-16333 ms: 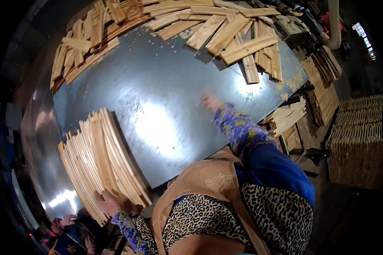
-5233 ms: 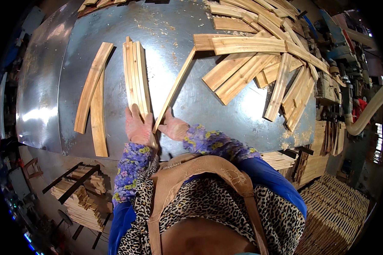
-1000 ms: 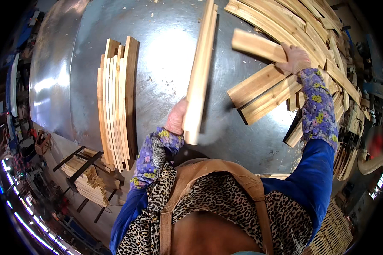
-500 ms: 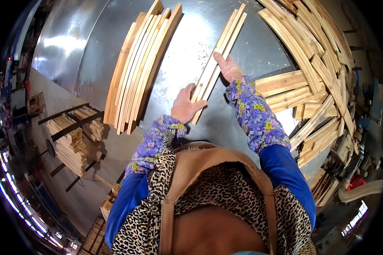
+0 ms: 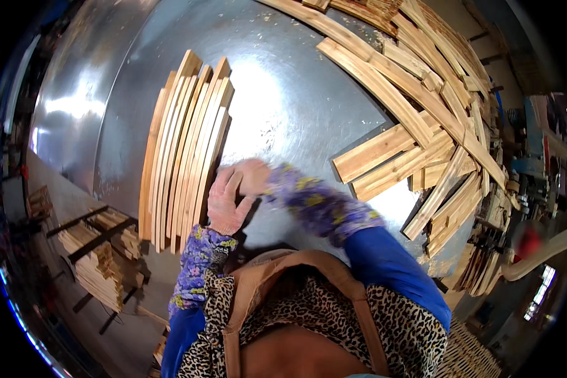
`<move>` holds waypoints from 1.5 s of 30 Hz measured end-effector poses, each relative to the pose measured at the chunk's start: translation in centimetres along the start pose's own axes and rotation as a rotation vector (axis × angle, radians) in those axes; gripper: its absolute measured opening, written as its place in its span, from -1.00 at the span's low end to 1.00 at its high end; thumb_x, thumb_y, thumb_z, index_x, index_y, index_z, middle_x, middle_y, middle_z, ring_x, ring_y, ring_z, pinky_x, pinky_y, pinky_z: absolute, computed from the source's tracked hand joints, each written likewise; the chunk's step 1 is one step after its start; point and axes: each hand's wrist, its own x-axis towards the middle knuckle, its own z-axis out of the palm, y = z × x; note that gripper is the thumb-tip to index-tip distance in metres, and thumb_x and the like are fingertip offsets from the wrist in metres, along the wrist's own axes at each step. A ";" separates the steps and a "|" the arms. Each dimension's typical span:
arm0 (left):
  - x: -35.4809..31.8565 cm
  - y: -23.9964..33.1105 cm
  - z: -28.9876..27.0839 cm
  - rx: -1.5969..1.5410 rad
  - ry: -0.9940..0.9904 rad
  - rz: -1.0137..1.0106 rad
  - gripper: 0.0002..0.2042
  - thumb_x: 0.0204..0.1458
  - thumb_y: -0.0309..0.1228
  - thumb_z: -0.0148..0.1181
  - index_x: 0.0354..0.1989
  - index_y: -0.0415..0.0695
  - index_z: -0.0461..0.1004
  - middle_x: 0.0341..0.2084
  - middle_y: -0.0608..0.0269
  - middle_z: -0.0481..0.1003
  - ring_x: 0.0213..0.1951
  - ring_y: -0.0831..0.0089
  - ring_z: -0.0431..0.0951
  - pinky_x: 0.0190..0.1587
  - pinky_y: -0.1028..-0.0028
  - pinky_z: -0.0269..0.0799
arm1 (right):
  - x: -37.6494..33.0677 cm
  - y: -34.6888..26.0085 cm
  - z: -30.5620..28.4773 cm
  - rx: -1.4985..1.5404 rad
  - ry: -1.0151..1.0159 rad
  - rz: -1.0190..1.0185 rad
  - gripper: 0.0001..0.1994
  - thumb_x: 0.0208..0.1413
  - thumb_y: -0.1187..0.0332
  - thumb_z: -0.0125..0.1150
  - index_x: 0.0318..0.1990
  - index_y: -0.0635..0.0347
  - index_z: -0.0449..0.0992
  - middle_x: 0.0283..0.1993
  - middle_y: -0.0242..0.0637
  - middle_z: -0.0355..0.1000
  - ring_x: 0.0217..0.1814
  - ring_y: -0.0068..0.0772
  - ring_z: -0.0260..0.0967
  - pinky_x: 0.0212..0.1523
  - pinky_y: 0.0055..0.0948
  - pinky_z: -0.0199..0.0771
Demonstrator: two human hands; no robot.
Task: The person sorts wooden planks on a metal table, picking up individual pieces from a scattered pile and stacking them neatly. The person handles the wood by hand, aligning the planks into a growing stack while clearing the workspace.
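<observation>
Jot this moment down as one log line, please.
left hand: open, beside plank row | right hand: blurred, beside left hand | loose planks: heaped at right on metal table

A shiny grey metal desk (image 5: pixel 296 75), streaked with white glare (image 5: pixel 258 107), stands on a dull grey floor (image 5: pixel 123 337). A dark-barred rack (image 5: pixel 104 240) sits at lower left. A small bright window (image 5: pixel 540 293) shows at the dim far right.

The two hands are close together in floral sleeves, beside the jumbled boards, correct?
Wrong boards: the head view shows the left hand and right hand beside the neat row of boards, not the jumbled boards. Close together, in floral sleeves, is correct.
</observation>
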 end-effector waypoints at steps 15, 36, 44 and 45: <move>8.6 3.9 13.0 -1.184 -0.188 -0.761 -0.41 0.27 -0.23 0.36 0.35 -0.38 0.44 0.14 0.04 0.57 0.18 0.32 0.51 0.31 0.23 0.44 | -15.5 16.4 -22.8 -0.007 0.078 0.696 -0.19 0.32 -0.23 0.12 0.50 0.22 0.41 0.26 0.19 0.59 0.35 0.23 0.53 0.42 0.05 0.49; 4.3 1.6 1.3 -1.135 -0.083 -0.904 -0.59 0.31 -0.42 0.31 0.26 -0.38 0.52 0.04 0.15 0.68 0.03 0.46 0.65 0.21 0.40 0.53 | -12.7 7.5 -12.1 0.486 0.101 0.533 0.15 0.29 -0.44 0.15 0.71 0.24 -0.13 0.38 0.22 0.51 0.55 0.15 0.39 0.54 0.03 0.38; 13.3 2.0 -4.2 -1.051 -0.218 -0.784 -0.42 0.31 -0.29 0.30 0.40 -0.42 0.42 0.14 0.04 0.65 0.13 0.31 0.65 0.25 0.31 0.56 | 0.6 -1.6 7.5 0.276 -0.063 0.134 -0.13 0.39 -0.08 0.20 0.64 0.28 0.07 0.41 0.16 0.49 0.46 0.05 0.45 0.43 -0.10 0.44; 15.1 -0.7 -3.6 -0.758 -0.154 -0.652 -0.32 0.33 -0.16 0.26 0.48 -0.41 0.37 0.20 -0.09 0.63 0.22 0.16 0.61 0.33 0.26 0.50 | 1.6 -2.0 9.1 0.245 -0.107 0.087 -0.17 0.40 -0.03 0.21 0.63 0.28 0.09 0.42 0.16 0.49 0.45 0.04 0.45 0.42 -0.12 0.45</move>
